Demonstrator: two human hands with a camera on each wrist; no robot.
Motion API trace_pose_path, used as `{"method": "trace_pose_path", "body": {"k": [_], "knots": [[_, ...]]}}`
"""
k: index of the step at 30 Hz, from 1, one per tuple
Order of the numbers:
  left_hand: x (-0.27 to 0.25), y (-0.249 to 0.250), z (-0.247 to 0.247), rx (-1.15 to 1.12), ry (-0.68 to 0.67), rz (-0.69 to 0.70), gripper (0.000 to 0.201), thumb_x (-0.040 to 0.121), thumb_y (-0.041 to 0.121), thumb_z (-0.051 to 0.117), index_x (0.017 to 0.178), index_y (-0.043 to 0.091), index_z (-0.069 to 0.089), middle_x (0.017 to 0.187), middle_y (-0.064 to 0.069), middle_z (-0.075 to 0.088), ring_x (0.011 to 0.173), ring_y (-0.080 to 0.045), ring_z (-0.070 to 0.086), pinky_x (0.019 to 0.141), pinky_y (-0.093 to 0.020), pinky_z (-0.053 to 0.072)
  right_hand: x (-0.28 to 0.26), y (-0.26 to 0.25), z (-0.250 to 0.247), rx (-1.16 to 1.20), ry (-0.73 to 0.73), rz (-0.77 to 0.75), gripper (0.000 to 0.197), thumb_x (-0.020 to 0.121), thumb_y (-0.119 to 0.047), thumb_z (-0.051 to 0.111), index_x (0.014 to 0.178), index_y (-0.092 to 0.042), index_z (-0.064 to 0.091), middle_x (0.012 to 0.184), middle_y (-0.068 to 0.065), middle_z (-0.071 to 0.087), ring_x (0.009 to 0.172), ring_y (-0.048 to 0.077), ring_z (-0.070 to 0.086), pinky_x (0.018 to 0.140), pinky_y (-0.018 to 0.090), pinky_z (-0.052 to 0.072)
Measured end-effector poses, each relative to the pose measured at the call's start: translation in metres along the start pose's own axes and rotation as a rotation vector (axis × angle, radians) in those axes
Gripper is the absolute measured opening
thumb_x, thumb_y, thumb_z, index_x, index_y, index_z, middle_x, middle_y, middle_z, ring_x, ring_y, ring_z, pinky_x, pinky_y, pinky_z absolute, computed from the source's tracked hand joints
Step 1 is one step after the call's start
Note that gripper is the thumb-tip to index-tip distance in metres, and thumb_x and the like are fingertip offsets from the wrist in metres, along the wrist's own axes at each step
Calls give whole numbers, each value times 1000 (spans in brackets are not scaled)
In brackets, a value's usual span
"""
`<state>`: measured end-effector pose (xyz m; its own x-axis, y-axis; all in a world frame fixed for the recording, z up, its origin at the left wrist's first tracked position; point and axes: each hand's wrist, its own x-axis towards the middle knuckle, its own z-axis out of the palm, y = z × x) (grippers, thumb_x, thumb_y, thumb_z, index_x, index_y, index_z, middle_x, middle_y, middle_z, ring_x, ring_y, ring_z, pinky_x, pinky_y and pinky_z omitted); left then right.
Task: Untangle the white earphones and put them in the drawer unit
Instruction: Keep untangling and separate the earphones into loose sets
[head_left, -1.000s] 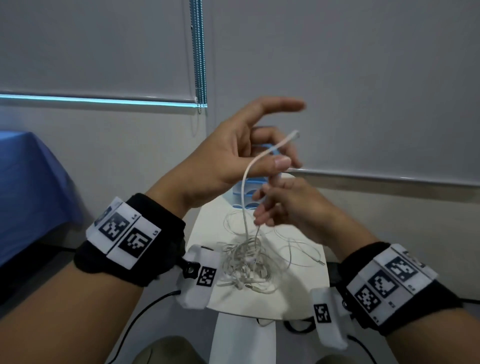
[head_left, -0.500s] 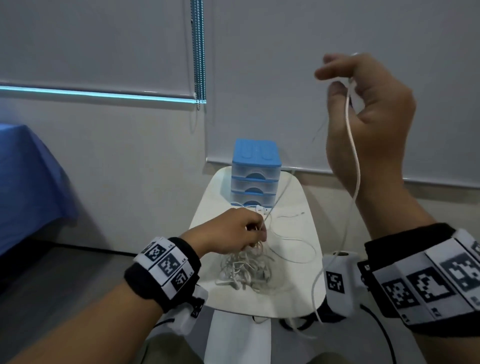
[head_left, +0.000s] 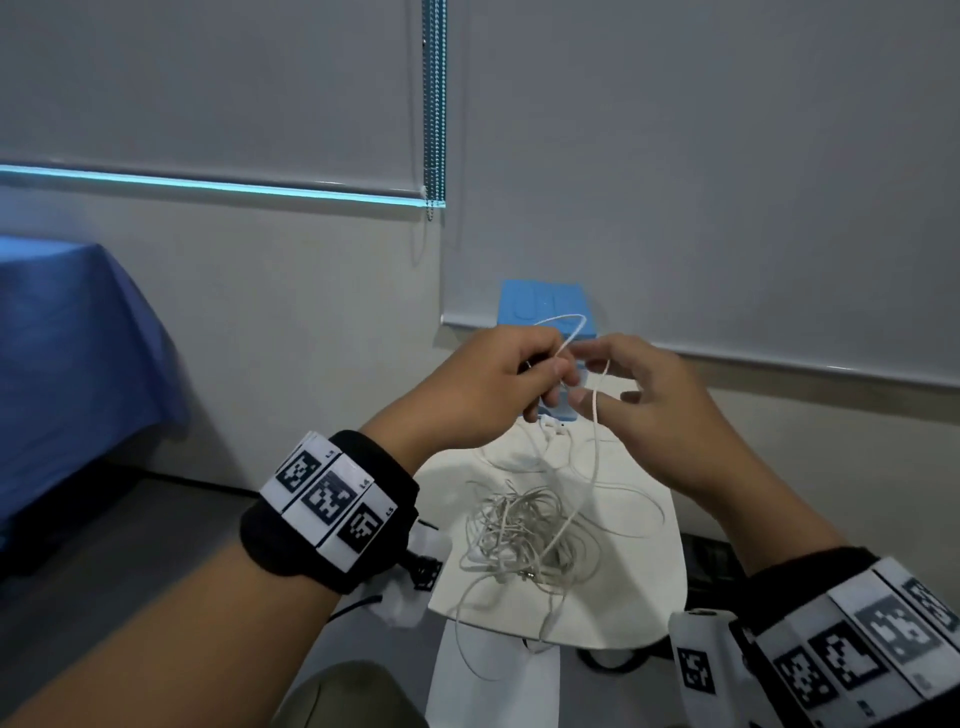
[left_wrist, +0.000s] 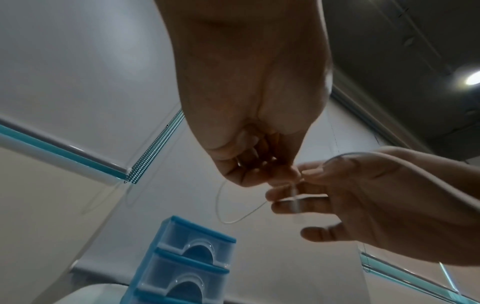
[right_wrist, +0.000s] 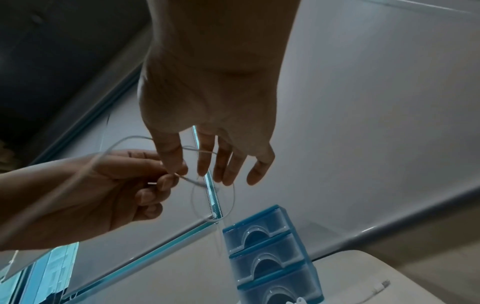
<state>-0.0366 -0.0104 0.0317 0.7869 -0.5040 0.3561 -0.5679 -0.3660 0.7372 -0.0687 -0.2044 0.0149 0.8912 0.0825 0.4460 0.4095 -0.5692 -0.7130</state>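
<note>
The white earphones (head_left: 519, 535) lie as a tangled heap on the small white table (head_left: 639, 587). One strand rises from the heap to my hands. They meet above the table, in front of the blue drawer unit (head_left: 545, 301), whose drawers (right_wrist: 262, 232) are closed. My left hand (head_left: 550, 379) pinches the cable, and a small loop (head_left: 569, 319) stands up from its fingers. My right hand (head_left: 589, 379) has straight, spread fingers (right_wrist: 221, 162). The strand (left_wrist: 294, 197) runs across its thumb and index finger, with no clear pinch.
A blue cloth-covered table (head_left: 62, 338) stands at the left. Roller blinds and a bead chain (head_left: 434, 104) cover the wall behind. Loose earphone strands (head_left: 467, 649) hang over the white table's near edge. Dark cables (head_left: 613, 660) lie on the floor below.
My right hand, raised high with a strand half a second ago, has come down. My left hand has risen from the heap. Both now meet in front of the drawer unit.
</note>
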Motion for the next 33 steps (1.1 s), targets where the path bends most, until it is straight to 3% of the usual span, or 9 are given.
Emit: {"method": "trace_pose_path", "body": {"k": [2, 4, 8, 12, 17, 20, 24, 29, 33], "knots": [[-2, -4, 0, 67, -122, -27, 19, 106, 15, 55, 94, 9, 69, 77, 0, 70, 63, -12, 63, 66, -28, 51, 0, -4, 0, 42, -21, 40, 3, 89, -22, 76, 92, -23, 76, 96, -7, 75, 96, 12, 70, 81, 33, 51], [-6, -9, 4, 104, -211, -53, 18, 105, 14, 55, 97, 9, 71, 80, -4, 72, 66, -13, 65, 68, -30, 53, 0, -4, 0, 77, -18, 75, 6, 87, -23, 73, 81, -21, 75, 84, 0, 75, 83, 20, 69, 78, 40, 51], [-19, -13, 16, 110, -332, -87, 21, 107, 13, 51, 96, 11, 70, 80, 0, 70, 67, -12, 65, 76, -37, 56, -5, -2, 1, 192, -32, 232, 6, 94, -24, 70, 92, -22, 75, 85, -1, 73, 75, 8, 65, 75, 32, 45], [-24, -15, 24, 79, -309, -72, 23, 104, 8, 51, 95, 12, 72, 82, 0, 71, 69, -13, 67, 77, -43, 57, -18, 2, 13, 180, -208, 261, 19, 100, -28, 62, 91, -17, 74, 81, 14, 74, 75, 16, 63, 75, 34, 45], [-31, -25, 21, -92, -213, -92, 20, 101, 11, 61, 118, 20, 68, 89, -2, 72, 78, -24, 71, 85, -50, 58, -18, 8, 5, 281, 131, 200, 15, 91, -3, 70, 87, -15, 78, 77, 4, 74, 65, 8, 62, 65, 25, 46], [-38, -35, 25, -54, -239, -117, 35, 100, 9, 61, 126, 31, 54, 104, 0, 67, 84, -13, 66, 83, -40, 56, -15, 12, -11, 227, 304, 191, 20, 91, 2, 67, 93, -15, 78, 75, 2, 69, 56, 2, 57, 62, 23, 43], [-40, -48, 36, 192, -370, -83, 35, 96, 9, 59, 117, 36, 61, 118, 7, 54, 111, -11, 54, 92, -26, 45, -17, 25, -32, 85, 446, 252, 25, 89, -2, 64, 86, -23, 77, 75, 6, 70, 63, 13, 59, 60, 29, 41], [-39, -61, 46, 267, -395, -177, 34, 95, 5, 51, 101, 27, 76, 99, 5, 68, 92, -16, 62, 89, -40, 53, -35, 47, -37, -210, 265, 454, 34, 88, 1, 60, 77, -27, 76, 85, 7, 70, 74, 28, 60, 65, 32, 43], [-40, -65, 46, 243, -321, -200, 32, 96, 5, 54, 102, 23, 79, 91, 13, 69, 78, -2, 62, 71, -18, 49, -45, 63, -23, -368, -75, 631, 42, 84, 1, 57, 76, -36, 76, 106, 3, 72, 84, 25, 64, 73, 31, 45]]}}
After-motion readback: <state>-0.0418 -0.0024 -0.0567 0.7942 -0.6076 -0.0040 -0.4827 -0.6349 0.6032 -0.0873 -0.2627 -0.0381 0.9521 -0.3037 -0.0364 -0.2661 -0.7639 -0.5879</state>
